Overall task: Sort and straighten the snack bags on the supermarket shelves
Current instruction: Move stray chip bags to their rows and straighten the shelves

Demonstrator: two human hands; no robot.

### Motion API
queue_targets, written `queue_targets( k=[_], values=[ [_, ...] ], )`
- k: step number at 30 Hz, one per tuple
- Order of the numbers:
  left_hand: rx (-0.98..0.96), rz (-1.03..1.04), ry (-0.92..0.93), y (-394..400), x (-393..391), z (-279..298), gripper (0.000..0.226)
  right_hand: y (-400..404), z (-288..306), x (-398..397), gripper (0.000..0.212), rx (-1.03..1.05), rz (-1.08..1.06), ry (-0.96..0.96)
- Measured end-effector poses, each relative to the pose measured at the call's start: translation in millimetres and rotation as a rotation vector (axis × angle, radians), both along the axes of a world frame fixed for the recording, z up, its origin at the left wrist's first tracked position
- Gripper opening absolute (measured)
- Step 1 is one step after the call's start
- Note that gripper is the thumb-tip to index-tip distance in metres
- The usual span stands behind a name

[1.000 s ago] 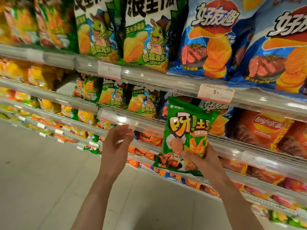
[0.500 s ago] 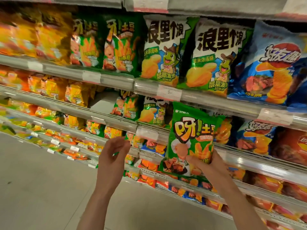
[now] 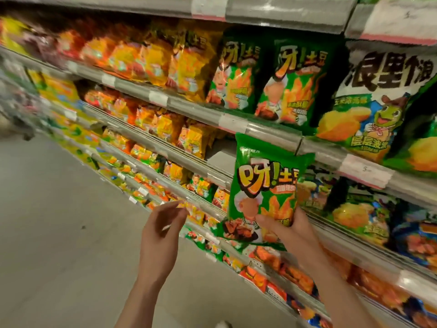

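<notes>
My right hand (image 3: 292, 229) grips a green potato-snack bag (image 3: 264, 185) by its lower part and holds it upright in front of the shelf edge. Two matching green bags (image 3: 294, 84) stand on the shelf above it, a little to the right of the yellow and orange bags (image 3: 151, 60). My left hand (image 3: 163, 229) hovers to the left of the held bag with loosely curled fingers and holds nothing. The view is blurred by motion.
White-and-green corn-chip bags (image 3: 383, 102) fill the shelf at the right. A bare gap in the shelf (image 3: 220, 157) lies just behind the held bag's left side. Lower shelves (image 3: 295, 275) carry orange and red bags. Grey aisle floor (image 3: 59, 221) stretches to the left.
The view has swung left and up along the shelves. The held bag has come under the two matching green bags. My left hand stays free beside it.
</notes>
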State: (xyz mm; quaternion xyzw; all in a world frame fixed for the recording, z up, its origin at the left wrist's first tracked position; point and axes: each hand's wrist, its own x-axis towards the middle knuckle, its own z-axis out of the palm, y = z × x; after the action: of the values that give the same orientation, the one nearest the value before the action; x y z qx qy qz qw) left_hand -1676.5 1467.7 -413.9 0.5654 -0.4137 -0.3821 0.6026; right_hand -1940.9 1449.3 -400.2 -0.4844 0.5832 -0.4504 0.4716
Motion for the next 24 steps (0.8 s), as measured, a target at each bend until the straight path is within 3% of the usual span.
queue_targets(
  k=[4, 7, 14, 16, 21, 24],
  values=[
    [0.004, 0.066, -0.045, -31, 35, -1, 0.02, -53, -7, 37, 0.062, 0.013, 0.059, 0.022],
    [0.017, 0.11, -0.092, -56, 57, 6, 0.027, -95, -8, 65, 0.056, 0.014, 0.114, 0.022],
    [0.037, 0.182, -0.194, -114, 105, 22, 0.017, -171, -2, 124, 0.048, 0.021, 0.258, 0.085],
    [0.066, 0.142, -0.193, -127, 112, 19, 0.019, -186, -4, 136, 0.051, 0.026, 0.288, 0.112],
    [0.116, -0.105, -0.134, -171, 119, 19, 0.059, -214, -5, 153, 0.047, 0.042, 0.335, 0.178],
    [0.111, -0.249, -0.125, -206, 123, 20, 0.062, -229, -8, 162, 0.058, 0.067, 0.341, 0.231]
  ],
)
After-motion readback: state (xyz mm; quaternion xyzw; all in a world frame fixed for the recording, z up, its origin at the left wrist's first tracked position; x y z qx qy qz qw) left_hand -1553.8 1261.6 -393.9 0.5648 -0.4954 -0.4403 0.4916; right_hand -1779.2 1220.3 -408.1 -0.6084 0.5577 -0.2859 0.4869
